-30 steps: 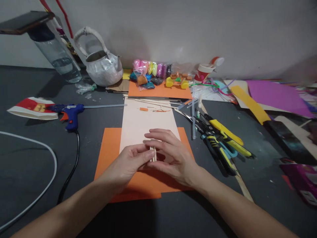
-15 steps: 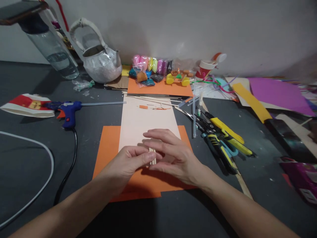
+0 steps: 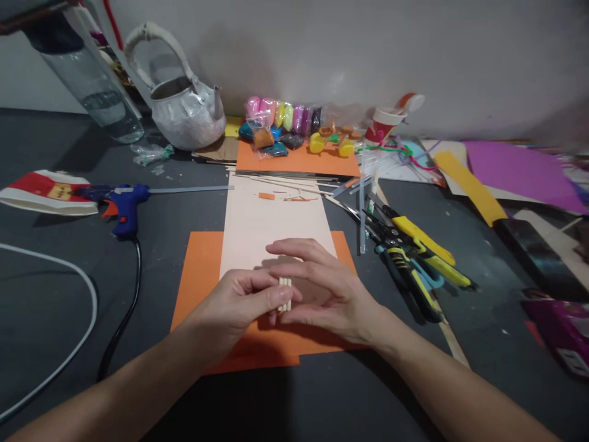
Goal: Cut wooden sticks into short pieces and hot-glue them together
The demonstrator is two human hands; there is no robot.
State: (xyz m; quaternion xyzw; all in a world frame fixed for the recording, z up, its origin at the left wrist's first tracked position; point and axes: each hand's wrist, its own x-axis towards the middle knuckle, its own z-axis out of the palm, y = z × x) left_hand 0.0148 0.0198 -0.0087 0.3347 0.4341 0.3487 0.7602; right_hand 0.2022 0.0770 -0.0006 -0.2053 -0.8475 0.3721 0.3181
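Our left hand [image 3: 242, 298]: clamped on short pale sticks [image 3: 286, 283]. Our right hand [image 3: 338, 293]: thumb and fingers apart, beside them. Below: orange paper [image 3: 197, 265].

Dim light — soft shadow on wall [image 3: 331, 49] — right edge blurred (stretched, too).

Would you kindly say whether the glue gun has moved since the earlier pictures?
No, the glue gun hasn't visibly moved: its glue stick still meets the left edge of the pale sheet.
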